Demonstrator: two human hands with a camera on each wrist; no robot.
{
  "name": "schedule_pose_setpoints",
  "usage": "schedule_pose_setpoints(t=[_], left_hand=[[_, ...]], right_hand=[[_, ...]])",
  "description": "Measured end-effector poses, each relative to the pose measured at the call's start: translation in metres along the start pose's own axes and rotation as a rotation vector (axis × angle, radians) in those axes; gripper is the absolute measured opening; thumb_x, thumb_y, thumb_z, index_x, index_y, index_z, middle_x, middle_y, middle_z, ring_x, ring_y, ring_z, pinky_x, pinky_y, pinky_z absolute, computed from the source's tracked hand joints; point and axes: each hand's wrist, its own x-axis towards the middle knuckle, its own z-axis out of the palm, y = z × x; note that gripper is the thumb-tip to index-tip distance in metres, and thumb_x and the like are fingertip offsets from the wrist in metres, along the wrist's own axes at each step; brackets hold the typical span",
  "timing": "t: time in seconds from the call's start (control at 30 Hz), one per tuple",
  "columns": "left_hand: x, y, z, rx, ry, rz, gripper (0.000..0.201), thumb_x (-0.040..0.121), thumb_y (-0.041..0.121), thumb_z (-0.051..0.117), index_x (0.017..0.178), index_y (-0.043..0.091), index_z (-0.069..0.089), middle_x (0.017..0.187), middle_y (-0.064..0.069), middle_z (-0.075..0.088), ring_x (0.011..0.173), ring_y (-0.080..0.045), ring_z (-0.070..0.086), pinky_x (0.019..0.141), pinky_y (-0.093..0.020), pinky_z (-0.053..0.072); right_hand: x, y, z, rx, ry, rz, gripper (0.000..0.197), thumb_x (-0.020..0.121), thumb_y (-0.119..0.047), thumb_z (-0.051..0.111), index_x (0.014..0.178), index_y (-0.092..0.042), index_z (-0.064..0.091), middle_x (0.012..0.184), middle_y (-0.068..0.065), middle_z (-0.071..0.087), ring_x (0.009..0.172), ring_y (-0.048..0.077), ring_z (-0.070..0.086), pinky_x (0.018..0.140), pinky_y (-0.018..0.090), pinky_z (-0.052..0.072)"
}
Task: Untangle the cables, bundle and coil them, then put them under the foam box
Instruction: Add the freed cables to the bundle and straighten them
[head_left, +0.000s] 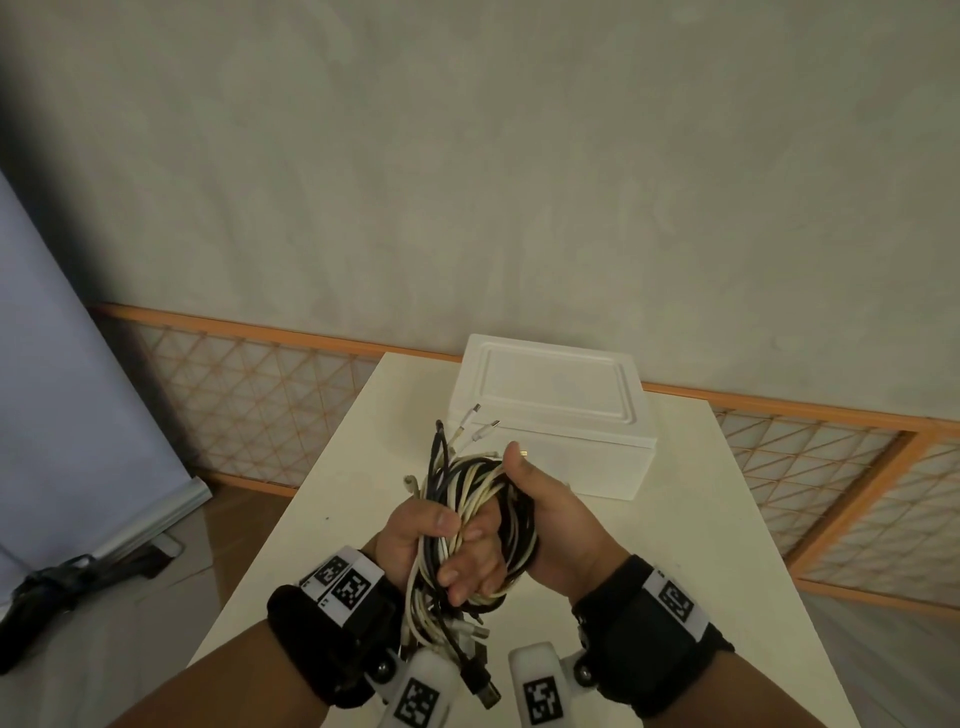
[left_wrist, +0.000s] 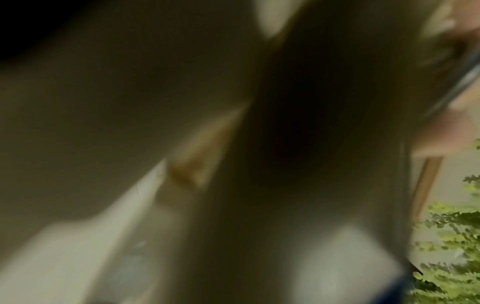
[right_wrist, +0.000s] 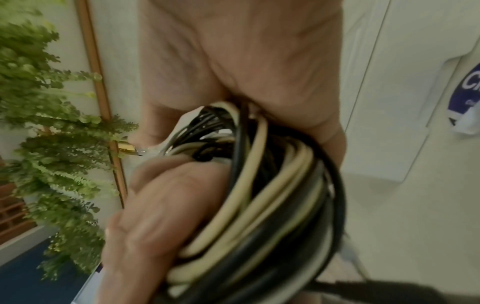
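A coil of black and cream cables (head_left: 470, 486) is held up over the white table (head_left: 701, 525), in front of the white foam box (head_left: 556, 395). My left hand (head_left: 415, 535) grips the coil's left side, thumb across the strands. My right hand (head_left: 553, 514) holds the right side, its fingers (head_left: 470, 569) passed through the loop. In the right wrist view the cables (right_wrist: 275, 195) wrap around my right fingers (right_wrist: 161, 205). White plug ends (head_left: 485, 423) stick up toward the box, and black plugs (head_left: 480, 683) hang below. The left wrist view is dark and blurred.
The foam box sits lid down at the table's far end, near the wall. An orange-framed lattice screen (head_left: 249, 395) runs behind the table. A pale banner (head_left: 67, 405) leans at the left, above dark gear on the floor (head_left: 57, 582). A green plant (right_wrist: 52, 123) shows beside my right hand.
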Motion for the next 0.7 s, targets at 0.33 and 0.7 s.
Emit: schedule_pose_setpoints(t=[0.33,0.7], left_hand=[[0.003,-0.011,0.008,-0.001,0.064,-0.018,0.02,0.087,0.026,0.045,0.091,0.01,0.055,0.069,0.004,0.068,0.065,-0.012,0.066,0.078,-0.03,0.048],[-0.019,-0.024,-0.007,0.125,0.618,-0.028,0.071,0.051,0.058,0.086,0.078,-0.005,0.069,0.073,-0.021,0.068,0.067,-0.03,0.068,0.068,-0.037,0.056]], right_hand=[[0.005,0.007,0.007,-0.11,0.397,-0.099,0.05,0.083,-0.054,0.055,0.062,-0.011,0.067,0.061,0.006,0.069,0.06,0.016,0.068,0.053,0.021,0.051],[0.021,0.029,-0.017,-0.267,0.579,-0.1,0.068,0.06,-0.073,0.067,0.063,-0.007,0.053,0.055,0.013,0.047,0.05,0.022,0.044,0.054,0.029,0.039]])
